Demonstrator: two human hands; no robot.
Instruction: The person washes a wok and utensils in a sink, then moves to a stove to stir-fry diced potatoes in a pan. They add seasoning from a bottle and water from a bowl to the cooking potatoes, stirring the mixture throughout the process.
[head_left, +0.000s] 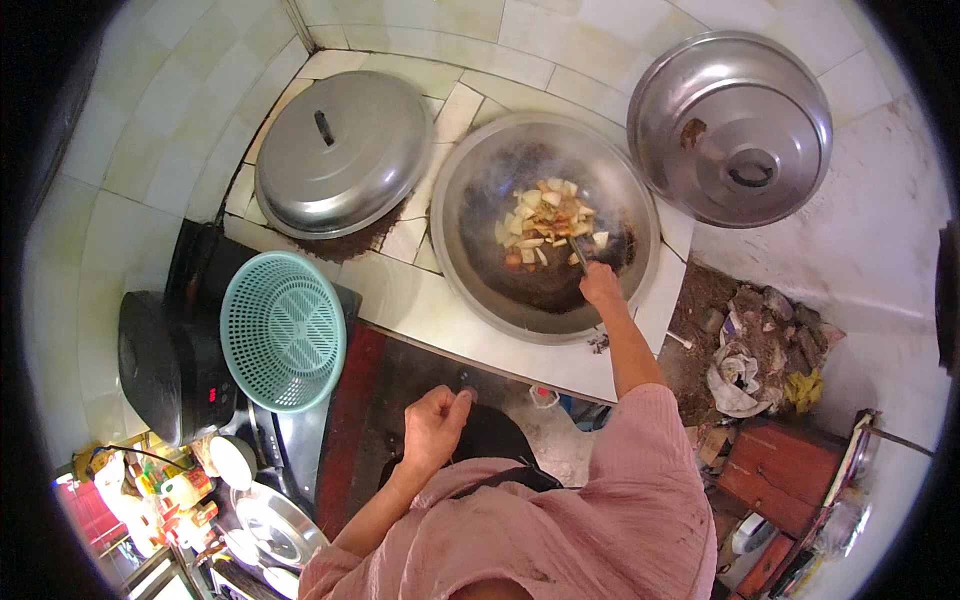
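Observation:
My right hand (602, 285) grips the handle of a metal cooking utensil (578, 252), held low inside a large wok (480, 292) set into the tiled stove top. The utensil's working end is hidden among pale chopped vegetable pieces (531, 199), some coated in reddish-brown sauce, heaped around the wok's middle. Faint steam hangs over the food. My left hand (435, 424) is curled into a loose fist in front of my body, apart from the stove, and no object shows in it.
A domed metal lid (360, 165) covers the stove's left side; another lid (739, 120) leans against the wall at right. A turquoise plastic basket (281, 330) and a black rice cooker (169, 367) stand at left. Rubble and crumpled waste (739, 375) lie right of the stove.

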